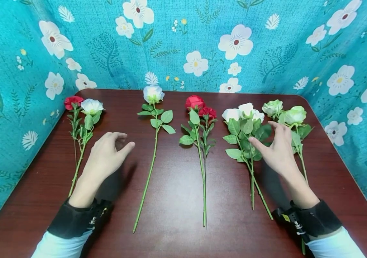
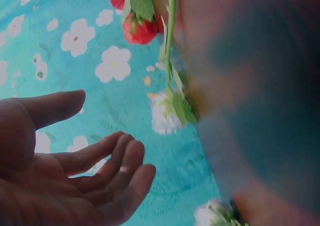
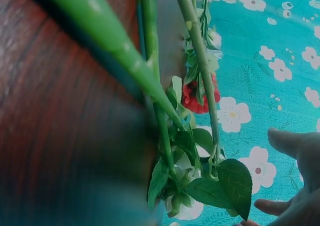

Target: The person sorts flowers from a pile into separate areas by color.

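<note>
My left hand (image 1: 107,154) is held over the table with thumb and fingers apart, nothing between them. To its left lie a red flower (image 1: 73,102) and a bluish-white rose (image 1: 92,106) with crossing stems; to its right lies a single bluish-white rose (image 1: 153,94). The left wrist view shows the same hand (image 2: 95,171) with loosely bent fingers. My right hand (image 1: 278,148) hangs over the leaves of several white roses (image 1: 246,110), thumb and fingers spread. In the right wrist view, its fingertips (image 3: 272,206) are near a rose leaf (image 3: 235,188).
Two red flowers (image 1: 195,102) with long stems lie mid-table. Pale green roses (image 1: 294,115) lie at the right, partly behind my right hand and wrist. The dark wooden table (image 1: 174,186) ends at a turquoise flowered cloth (image 1: 177,46) along its back and sides.
</note>
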`<state>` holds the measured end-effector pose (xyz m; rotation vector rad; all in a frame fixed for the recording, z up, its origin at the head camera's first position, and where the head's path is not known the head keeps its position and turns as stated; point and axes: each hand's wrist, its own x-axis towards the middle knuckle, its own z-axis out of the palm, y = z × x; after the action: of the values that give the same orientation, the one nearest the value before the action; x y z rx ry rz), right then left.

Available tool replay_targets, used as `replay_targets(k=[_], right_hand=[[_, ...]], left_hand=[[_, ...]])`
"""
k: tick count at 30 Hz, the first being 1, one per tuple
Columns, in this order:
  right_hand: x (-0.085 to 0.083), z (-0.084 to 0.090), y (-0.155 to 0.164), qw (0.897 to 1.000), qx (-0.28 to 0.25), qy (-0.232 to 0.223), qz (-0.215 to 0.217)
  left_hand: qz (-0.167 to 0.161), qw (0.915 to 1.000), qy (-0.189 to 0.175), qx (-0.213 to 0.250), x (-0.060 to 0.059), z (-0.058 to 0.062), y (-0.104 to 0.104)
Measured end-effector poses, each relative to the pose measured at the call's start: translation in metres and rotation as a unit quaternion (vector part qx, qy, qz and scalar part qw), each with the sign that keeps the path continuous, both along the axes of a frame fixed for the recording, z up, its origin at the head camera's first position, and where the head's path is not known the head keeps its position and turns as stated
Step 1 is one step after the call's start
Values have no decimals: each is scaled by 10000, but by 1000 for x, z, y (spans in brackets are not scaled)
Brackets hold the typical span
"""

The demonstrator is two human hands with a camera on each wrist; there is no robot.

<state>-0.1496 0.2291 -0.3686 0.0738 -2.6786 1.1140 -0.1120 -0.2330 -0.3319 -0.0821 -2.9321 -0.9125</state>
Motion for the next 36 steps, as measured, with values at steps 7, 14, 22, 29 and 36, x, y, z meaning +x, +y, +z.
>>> replay_targets(k=[7, 14, 22, 29, 36], right_hand=[[1, -5, -5, 9954, -338, 898, -35], [3, -6, -8, 9840, -1097, 1406, 10], [4, -8, -14, 9851, -1039, 1236, 589], [2, -3, -16, 9819, -741, 1314, 1148], [2, 3, -19, 9751, -684, 1314, 1651]], left_hand=[[95, 9972, -452, -587, -5, -1, -26], [218, 9896, -722, -1228, -9, -4, -50], [490, 9845, -582, -1578, -10, -4, -65], [635, 9767, -985, -1798, -12, -4, -77], [608, 9676, -1562, -1887, -15, -3, -94]])
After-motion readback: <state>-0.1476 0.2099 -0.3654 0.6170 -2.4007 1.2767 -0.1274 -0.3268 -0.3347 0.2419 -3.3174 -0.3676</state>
